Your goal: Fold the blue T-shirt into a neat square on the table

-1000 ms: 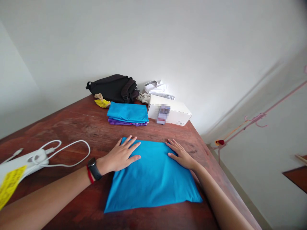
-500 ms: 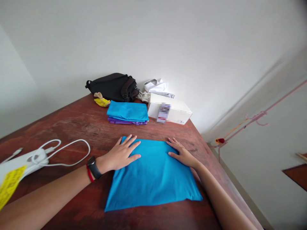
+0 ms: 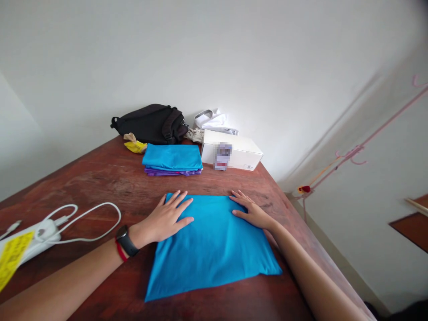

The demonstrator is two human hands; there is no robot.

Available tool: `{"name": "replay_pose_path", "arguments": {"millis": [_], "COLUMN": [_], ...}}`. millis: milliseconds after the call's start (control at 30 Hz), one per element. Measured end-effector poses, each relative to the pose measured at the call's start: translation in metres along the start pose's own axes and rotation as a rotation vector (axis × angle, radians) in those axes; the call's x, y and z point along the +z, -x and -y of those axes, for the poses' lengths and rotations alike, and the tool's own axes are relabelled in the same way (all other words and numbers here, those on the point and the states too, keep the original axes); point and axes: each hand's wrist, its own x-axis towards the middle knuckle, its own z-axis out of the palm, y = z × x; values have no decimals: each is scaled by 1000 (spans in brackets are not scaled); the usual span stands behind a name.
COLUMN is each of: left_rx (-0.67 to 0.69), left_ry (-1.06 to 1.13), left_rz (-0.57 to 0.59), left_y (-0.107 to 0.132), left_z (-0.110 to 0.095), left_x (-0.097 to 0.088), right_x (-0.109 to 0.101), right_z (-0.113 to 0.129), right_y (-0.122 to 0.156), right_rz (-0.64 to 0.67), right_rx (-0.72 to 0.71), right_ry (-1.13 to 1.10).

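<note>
A blue cloth [image 3: 210, 249] lies spread flat on the wooden table in front of me, with soft creases running across it. My left hand [image 3: 167, 218] rests on its upper left corner, fingers stretched and spread. On the upper right corner my right hand [image 3: 250, 211] lies palm down, its fingers out straight. Both hands touch the cloth without gripping it. Beyond them sits a stack of folded cloth [image 3: 174, 157], blue on top with purple beneath.
At the back are a black bag [image 3: 150, 124], a white box [image 3: 242, 151], white fabric [image 3: 217, 120] and a yellow item [image 3: 135, 146]. A white power bank [image 3: 30, 240] with a cable [image 3: 112, 205] lies left. A pink rack [image 3: 377, 133] stands right of the table [image 3: 100, 178].
The camera view has shifted slightly and tilted. Both hands stay in nearly the same place on the blue cloth, which remains flat.
</note>
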Motion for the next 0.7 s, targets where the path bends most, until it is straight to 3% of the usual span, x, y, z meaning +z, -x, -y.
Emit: {"name": "replay_pose_path", "arguments": {"millis": [700], "left_rx": [-53], "left_ry": [-28], "left_rz": [127], "left_y": [-2], "left_z": [-8], "left_x": [-15], "right_x": [3], "right_z": [-7], "right_y": [-2], "right_rz": [-12], "right_rx": [-7], "right_ry": [15]}}
